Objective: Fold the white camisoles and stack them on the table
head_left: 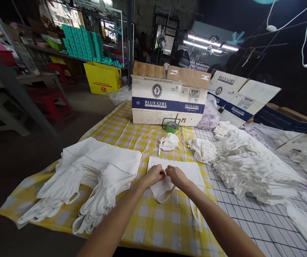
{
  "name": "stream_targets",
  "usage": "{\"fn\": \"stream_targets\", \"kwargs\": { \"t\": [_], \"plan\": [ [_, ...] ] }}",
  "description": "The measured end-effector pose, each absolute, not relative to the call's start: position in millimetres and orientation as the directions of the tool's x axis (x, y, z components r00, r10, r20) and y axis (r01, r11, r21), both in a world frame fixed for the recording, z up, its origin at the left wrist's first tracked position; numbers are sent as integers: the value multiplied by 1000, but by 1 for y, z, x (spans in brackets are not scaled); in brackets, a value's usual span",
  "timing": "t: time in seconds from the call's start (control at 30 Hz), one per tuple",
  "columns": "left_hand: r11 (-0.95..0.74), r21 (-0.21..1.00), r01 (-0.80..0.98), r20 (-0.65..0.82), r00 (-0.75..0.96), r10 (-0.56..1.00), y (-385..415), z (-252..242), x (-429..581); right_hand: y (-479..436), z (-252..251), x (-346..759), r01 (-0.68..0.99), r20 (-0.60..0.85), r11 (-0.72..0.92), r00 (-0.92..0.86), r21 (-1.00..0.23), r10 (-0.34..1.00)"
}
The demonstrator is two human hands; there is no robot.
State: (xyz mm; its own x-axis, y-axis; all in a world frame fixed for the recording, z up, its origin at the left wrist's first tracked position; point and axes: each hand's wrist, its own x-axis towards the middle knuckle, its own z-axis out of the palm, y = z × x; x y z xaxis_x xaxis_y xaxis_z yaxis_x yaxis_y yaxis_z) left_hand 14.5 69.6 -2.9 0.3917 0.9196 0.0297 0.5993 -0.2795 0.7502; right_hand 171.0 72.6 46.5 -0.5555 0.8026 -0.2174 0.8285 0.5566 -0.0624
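Observation:
A white strapped garment (188,170) lies spread on the yellow checked tablecloth (153,223), its straps trailing toward the front. Over its middle, my left hand (155,174) has its fingers pinched on the white fabric. My right hand (177,176) is closed on the same garment just beside it, the two sets of fingertips nearly touching. To the left lies a layered stack of similar white garments (97,160) with straps hanging in loops. A small crumpled white piece (169,141) rests just beyond the garment.
A big heap of white garments (252,164) covers the right side on a grid-patterned cloth (239,214). Behind stand a printed carton (156,116) and a second open carton (230,85). Green tape (171,127) sits before the first. Another white bundle (203,150) lies near the heap.

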Motion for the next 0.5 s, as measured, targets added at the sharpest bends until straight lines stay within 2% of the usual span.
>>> {"fn": "stream_targets", "kwargs": {
  "t": [0.3,0.5],
  "plan": [
    [-257,720,644,20,351,936,74,-10,19,70,49,160,815,-177,566,-579,-119,796],
    [-300,739,604,47,399,916,66,1,16,58,44,170,900,-101,381,-408,-214,907]
  ]
}}
